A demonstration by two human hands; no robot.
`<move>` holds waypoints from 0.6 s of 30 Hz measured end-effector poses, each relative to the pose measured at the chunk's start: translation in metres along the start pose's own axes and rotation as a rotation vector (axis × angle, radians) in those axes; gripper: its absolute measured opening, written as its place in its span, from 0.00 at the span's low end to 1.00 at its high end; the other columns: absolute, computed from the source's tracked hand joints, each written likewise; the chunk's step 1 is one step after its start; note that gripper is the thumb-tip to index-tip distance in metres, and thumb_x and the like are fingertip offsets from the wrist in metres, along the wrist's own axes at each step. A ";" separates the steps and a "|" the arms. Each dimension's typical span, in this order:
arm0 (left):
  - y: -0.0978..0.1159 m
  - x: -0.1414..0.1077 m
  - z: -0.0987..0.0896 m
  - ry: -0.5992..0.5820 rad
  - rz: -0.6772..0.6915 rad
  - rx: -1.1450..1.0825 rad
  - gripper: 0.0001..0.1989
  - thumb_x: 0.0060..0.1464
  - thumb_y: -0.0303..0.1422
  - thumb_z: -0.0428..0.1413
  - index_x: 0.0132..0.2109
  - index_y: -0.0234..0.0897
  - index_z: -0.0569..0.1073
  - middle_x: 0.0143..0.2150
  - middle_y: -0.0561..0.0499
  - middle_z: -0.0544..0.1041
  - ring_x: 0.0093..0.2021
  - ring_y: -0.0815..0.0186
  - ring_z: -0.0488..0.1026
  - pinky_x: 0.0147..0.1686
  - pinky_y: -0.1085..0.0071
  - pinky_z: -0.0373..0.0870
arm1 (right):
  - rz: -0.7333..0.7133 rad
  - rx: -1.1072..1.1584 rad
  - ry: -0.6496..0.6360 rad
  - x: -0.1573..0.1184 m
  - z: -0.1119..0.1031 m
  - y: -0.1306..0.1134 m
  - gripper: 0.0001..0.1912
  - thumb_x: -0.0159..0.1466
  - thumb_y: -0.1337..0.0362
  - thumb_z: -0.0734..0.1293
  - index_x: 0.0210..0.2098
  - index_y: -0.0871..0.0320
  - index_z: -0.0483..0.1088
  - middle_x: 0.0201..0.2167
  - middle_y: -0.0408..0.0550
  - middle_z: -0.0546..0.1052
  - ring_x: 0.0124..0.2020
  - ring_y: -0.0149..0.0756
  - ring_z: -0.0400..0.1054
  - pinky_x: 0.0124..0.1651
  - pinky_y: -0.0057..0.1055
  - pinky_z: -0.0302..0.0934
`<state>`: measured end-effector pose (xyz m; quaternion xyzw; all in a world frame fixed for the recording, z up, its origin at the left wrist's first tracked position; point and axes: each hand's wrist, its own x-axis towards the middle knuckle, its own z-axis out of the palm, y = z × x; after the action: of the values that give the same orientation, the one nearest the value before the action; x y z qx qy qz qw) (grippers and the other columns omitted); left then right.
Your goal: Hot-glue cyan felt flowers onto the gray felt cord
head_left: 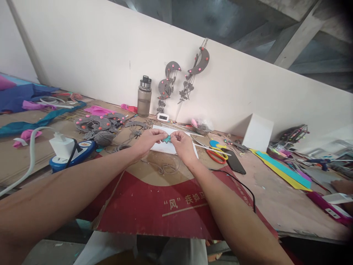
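Between both hands, over a white sheet (162,146), is a small teal cut-out piece (167,139) with a pointed, star-like edge. My left hand (149,140) pinches its left side between thumb and fingers. On the opposite side, my right hand (182,144) pinches it too. Grey cord (168,169) lies in loose loops on the cardboard below the hands. Scissors with red and yellow handles (217,155) rest just right of my right hand. Whether the piece is paper or felt is too small to tell.
A black phone (234,162) lies beyond the scissors. A water bottle (144,97) stands by the wall, where grey moon-shaped hangings (202,62) hang. At left are a blue power strip (73,154) and grey yarn (103,138). Another person's hand (342,186) shows at far right.
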<state>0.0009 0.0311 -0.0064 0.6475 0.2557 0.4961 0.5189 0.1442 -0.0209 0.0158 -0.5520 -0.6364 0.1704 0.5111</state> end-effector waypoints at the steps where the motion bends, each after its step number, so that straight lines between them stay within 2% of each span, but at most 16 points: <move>1: 0.000 0.000 -0.001 -0.010 -0.010 -0.025 0.11 0.45 0.39 0.58 0.30 0.35 0.76 0.29 0.50 0.73 0.30 0.69 0.66 0.31 0.71 0.60 | 0.012 0.013 -0.004 0.000 0.000 0.000 0.10 0.56 0.59 0.61 0.29 0.59 0.67 0.24 0.41 0.70 0.24 0.28 0.60 0.29 0.25 0.54; 5: 0.003 0.001 -0.003 -0.009 -0.056 -0.101 0.13 0.48 0.40 0.55 0.32 0.34 0.77 0.32 0.47 0.75 0.33 0.67 0.68 0.33 0.70 0.61 | 0.044 0.040 -0.004 0.000 -0.001 -0.002 0.10 0.56 0.58 0.61 0.27 0.59 0.67 0.23 0.41 0.70 0.24 0.28 0.60 0.29 0.25 0.53; 9: 0.008 0.000 -0.004 -0.029 -0.060 -0.022 0.13 0.47 0.40 0.56 0.35 0.35 0.77 0.33 0.48 0.75 0.34 0.67 0.68 0.33 0.71 0.61 | 0.027 0.036 -0.013 -0.001 0.000 -0.002 0.10 0.56 0.58 0.60 0.28 0.59 0.66 0.24 0.41 0.70 0.24 0.28 0.59 0.28 0.25 0.53; 18: 0.007 0.000 -0.002 -0.048 -0.036 0.096 0.11 0.43 0.40 0.59 0.28 0.35 0.74 0.27 0.52 0.73 0.30 0.69 0.66 0.31 0.71 0.61 | -0.041 -0.044 0.004 -0.002 0.001 0.000 0.08 0.57 0.60 0.60 0.29 0.58 0.67 0.24 0.41 0.71 0.25 0.29 0.62 0.29 0.25 0.54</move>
<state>-0.0018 0.0296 0.0006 0.6786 0.2782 0.4583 0.5021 0.1428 -0.0225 0.0142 -0.5502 -0.6504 0.1448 0.5034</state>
